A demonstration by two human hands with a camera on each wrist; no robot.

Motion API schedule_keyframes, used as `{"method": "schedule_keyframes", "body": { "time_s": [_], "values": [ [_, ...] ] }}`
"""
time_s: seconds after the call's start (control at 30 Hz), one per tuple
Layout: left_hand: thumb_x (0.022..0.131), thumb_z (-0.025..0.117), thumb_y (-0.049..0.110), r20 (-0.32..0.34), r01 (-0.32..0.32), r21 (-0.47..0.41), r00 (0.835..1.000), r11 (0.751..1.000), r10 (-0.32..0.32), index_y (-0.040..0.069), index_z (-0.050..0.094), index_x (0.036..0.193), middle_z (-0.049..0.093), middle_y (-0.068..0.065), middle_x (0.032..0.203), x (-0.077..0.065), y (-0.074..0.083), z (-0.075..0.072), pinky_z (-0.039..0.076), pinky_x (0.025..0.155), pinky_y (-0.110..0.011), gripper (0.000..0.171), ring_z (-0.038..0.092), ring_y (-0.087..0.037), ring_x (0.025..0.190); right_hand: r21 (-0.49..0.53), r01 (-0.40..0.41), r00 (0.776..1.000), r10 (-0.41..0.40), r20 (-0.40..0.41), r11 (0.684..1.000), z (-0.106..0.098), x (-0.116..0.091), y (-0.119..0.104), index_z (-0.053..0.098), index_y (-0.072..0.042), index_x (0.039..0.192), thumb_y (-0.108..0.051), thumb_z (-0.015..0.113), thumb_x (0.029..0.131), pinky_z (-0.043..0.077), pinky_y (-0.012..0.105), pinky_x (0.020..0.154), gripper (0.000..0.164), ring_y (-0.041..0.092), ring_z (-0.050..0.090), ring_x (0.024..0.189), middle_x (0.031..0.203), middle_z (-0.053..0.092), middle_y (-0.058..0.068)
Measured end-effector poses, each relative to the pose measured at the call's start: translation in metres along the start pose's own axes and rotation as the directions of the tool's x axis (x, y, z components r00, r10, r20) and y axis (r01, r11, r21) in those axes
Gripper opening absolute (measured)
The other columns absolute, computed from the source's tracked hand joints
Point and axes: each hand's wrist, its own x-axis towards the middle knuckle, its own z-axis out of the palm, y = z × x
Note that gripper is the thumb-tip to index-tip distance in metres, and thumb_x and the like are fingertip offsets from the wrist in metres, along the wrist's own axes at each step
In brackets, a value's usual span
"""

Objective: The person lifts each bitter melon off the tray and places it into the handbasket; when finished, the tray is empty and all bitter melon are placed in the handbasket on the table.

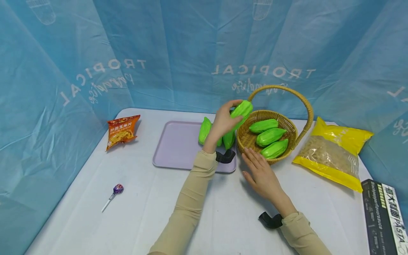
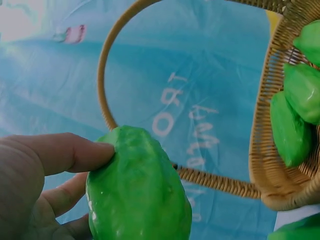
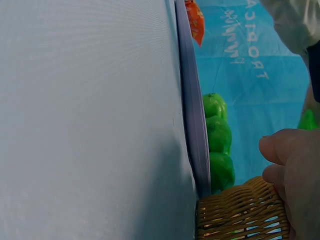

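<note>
My left hand (image 1: 224, 120) pinches a bright green, ridged bitter melon (image 1: 243, 110) between thumb and fingers, up beside the basket's left rim. In the left wrist view that bitter melon (image 2: 142, 187) fills the lower middle, the thumb on its upper end. The wicker basket (image 1: 241, 136) with a tall handle holds three more bitter melons (image 1: 271, 136). Fingers fairly straight, my right hand (image 1: 259, 173) touches the basket's near left rim. On the right part of the lilac tray (image 1: 178, 145) lie other bitter melons (image 1: 205, 130), partly hidden behind my left hand and forearm.
An orange snack bag (image 1: 122, 131) stands at the far left, a lollipop (image 1: 118, 188) nearer on that side. Right of the basket lies a yellow pasta bag (image 1: 334, 152), with a dark pasta box (image 1: 379, 212) at the right edge. Blue cloth hangs around the table's back and sides.
</note>
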Motion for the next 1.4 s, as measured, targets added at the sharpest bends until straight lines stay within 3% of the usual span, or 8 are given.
{"method": "schedule_keyframes", "body": {
  "time_s": [0.2,0.43,0.67,0.8,0.97,1.07,1.23,1.4],
  "values": [
    [0.094,0.063,0.012,0.112,-0.033,0.093,0.993,0.995,0.023,0.013,0.046,0.144,0.050,-0.009,0.144,0.016,0.007,0.015,0.048,0.100,-0.037,0.053,0.051,-0.025,0.128,0.001,-0.007,1.000,0.007,0.007,1.000,0.000,0.000,0.000,0.042,-0.001,0.145,-0.022,0.064,0.092,0.028,0.053,0.114,0.062,0.034,0.032,0.143,0.156,0.035,0.015],
    [0.095,0.061,0.015,0.247,-0.075,0.220,0.969,0.973,0.019,0.015,0.045,0.145,0.049,-0.004,0.146,0.033,0.013,0.031,0.045,0.105,-0.034,0.052,0.048,-0.022,0.133,0.004,-0.008,1.000,0.008,0.011,1.000,0.000,0.000,0.000,0.043,0.000,0.145,-0.022,0.064,0.092,0.027,0.053,0.114,0.060,0.035,0.033,0.142,0.154,0.036,0.017],
    [0.096,0.058,0.013,0.312,-0.098,0.294,0.950,0.951,0.001,0.014,0.045,0.145,0.049,-0.003,0.146,0.049,0.023,0.042,0.046,0.100,-0.030,0.050,0.049,-0.019,0.132,-0.001,-0.021,0.999,0.021,0.025,1.000,0.001,0.001,0.000,0.043,0.000,0.145,-0.023,0.062,0.093,0.027,0.052,0.115,0.059,0.035,0.034,0.142,0.152,0.039,0.019],
    [0.096,0.055,0.010,0.335,-0.096,0.308,0.942,0.947,-0.013,0.013,0.045,0.145,0.050,-0.005,0.146,0.056,0.027,0.047,0.047,0.076,-0.023,0.050,0.060,-0.016,0.096,-0.002,-0.015,1.000,0.015,0.015,1.000,0.001,0.000,0.001,0.044,-0.001,0.144,-0.022,0.062,0.093,0.027,0.053,0.115,0.059,0.034,0.034,0.142,0.152,0.040,0.018],
    [0.097,0.052,0.010,0.354,-0.032,0.305,0.932,0.952,-0.082,0.015,0.044,0.145,0.048,-0.004,0.147,0.065,0.028,0.054,0.032,0.052,-0.021,0.049,0.038,-0.010,0.054,-0.006,-0.012,1.000,0.012,0.022,1.000,0.000,0.000,0.002,0.046,0.001,0.142,-0.022,0.062,0.093,0.027,0.052,0.115,0.057,0.034,0.033,0.143,0.151,0.040,0.019],
    [0.098,0.052,0.011,0.366,-0.007,0.319,0.923,0.948,-0.116,0.016,0.044,0.146,0.047,-0.003,0.148,0.070,0.028,0.060,0.030,0.051,-0.021,0.048,0.032,-0.009,0.051,0.000,-0.012,1.000,0.012,0.028,1.000,0.000,0.000,0.002,0.047,0.001,0.142,-0.022,0.062,0.092,0.026,0.052,0.115,0.057,0.034,0.032,0.143,0.152,0.039,0.018],
    [0.097,0.053,0.011,0.392,-0.002,0.332,0.910,0.943,-0.136,0.015,0.046,0.144,0.050,-0.004,0.145,0.077,0.025,0.075,0.034,0.056,-0.020,0.048,0.041,-0.006,0.062,0.010,0.004,1.000,-0.004,0.011,1.000,0.001,0.000,0.003,0.046,0.002,0.142,-0.020,0.061,0.092,0.025,0.050,0.116,0.056,0.032,0.033,0.142,0.154,0.037,0.016],
    [0.097,0.052,0.009,0.416,0.032,0.318,0.894,0.947,-0.170,0.017,0.045,0.145,0.051,-0.002,0.144,0.081,0.022,0.091,0.032,0.055,-0.022,0.049,0.034,-0.010,0.058,-0.004,0.029,1.000,-0.029,-0.008,1.000,0.002,0.001,0.003,0.047,0.003,0.140,-0.021,0.061,0.092,0.026,0.048,0.115,0.055,0.033,0.036,0.140,0.150,0.042,0.019]
  ]
}}
